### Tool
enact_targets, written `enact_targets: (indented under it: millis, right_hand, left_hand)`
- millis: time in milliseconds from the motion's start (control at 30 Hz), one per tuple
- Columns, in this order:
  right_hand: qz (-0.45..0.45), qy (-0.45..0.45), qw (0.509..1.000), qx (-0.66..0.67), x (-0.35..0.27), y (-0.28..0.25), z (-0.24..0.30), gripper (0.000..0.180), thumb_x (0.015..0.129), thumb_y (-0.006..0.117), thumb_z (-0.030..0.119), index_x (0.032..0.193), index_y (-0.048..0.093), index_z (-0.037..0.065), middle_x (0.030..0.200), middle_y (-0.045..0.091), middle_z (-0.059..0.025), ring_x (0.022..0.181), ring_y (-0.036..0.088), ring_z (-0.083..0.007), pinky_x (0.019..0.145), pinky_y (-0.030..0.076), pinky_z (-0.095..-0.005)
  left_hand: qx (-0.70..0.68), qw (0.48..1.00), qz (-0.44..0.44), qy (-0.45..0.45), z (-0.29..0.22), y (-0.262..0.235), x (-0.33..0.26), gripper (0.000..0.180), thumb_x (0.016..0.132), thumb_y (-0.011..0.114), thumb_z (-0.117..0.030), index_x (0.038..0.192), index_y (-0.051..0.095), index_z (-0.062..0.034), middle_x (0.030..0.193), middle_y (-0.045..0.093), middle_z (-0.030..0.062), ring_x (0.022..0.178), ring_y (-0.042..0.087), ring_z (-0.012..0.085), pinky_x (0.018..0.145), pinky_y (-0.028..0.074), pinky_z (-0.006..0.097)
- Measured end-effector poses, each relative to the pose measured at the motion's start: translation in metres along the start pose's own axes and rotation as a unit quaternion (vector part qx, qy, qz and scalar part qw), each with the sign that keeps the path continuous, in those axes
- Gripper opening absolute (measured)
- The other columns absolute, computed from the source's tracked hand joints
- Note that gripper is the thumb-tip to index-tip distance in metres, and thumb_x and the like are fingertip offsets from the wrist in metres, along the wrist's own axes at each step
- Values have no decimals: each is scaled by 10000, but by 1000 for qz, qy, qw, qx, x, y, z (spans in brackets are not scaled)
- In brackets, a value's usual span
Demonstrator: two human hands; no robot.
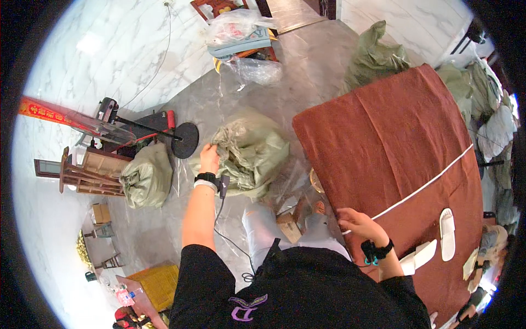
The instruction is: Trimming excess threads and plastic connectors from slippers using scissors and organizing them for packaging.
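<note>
A pale green woven sack [263, 148] stands on the floor ahead of me, its gathered top crumpled. My left hand [209, 159] is closed on the edge of the sack's mouth, at its left side. To the right, my right hand [356, 223] is at the near-left edge of a table with a brown cloth [378, 126], fingers loosely spread and nothing visible in them. A thin white cord [422, 183] runs across the cloth and passes beside that hand. White slippers [447, 234] and flat white pieces [419, 257] lie on the cloth to its right.
Another filled sack [147, 175] sits at left beside wooden furniture [98, 172] and a stand fan's round base [185, 140]. A plastic-covered chair [244, 46] is at the back. More sacks [378, 55] stand behind the table. A small cardboard box [289, 226] lies near my feet.
</note>
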State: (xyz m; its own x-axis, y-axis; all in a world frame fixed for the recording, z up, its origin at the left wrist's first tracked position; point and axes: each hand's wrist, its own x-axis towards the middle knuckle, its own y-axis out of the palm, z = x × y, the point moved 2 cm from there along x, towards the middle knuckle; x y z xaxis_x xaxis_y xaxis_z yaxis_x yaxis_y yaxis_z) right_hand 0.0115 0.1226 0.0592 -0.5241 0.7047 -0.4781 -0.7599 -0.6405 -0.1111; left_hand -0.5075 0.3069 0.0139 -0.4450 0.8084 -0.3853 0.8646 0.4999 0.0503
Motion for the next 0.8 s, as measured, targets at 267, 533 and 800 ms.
enact_targets:
  millis: [267,533,800]
  right_hand:
    - [26,-183,976,-114,138,78,163,837,790,671,357,1388,203,6,1306,403,-235,1125,497,-326,945,398,-379]
    - [-181,-255,944,-103,415,235,127,1071,605,804,425,1399,205,29,1364,346,-208,1276,332,-312,1031,307,-387]
    - [-18,-76,958,-276,540,289,44,569,766,649,145,1281,419,69,1289,443,-140,1190,416,-257,1012,319,-342]
  left_hand:
    - [102,992,72,16,-36,-20,38,209,816,561,-77,1009,565,3,828,573,50,646,536,138,551,444,271]
    - [222,914,226,252,-32,-94,57,201,772,551,-61,968,546,-13,902,557,85,793,553,189,632,490,312]
    - [-254,923,213,-194,9,-110,46,244,817,569,-103,1026,498,3,906,574,80,896,567,175,778,471,283]
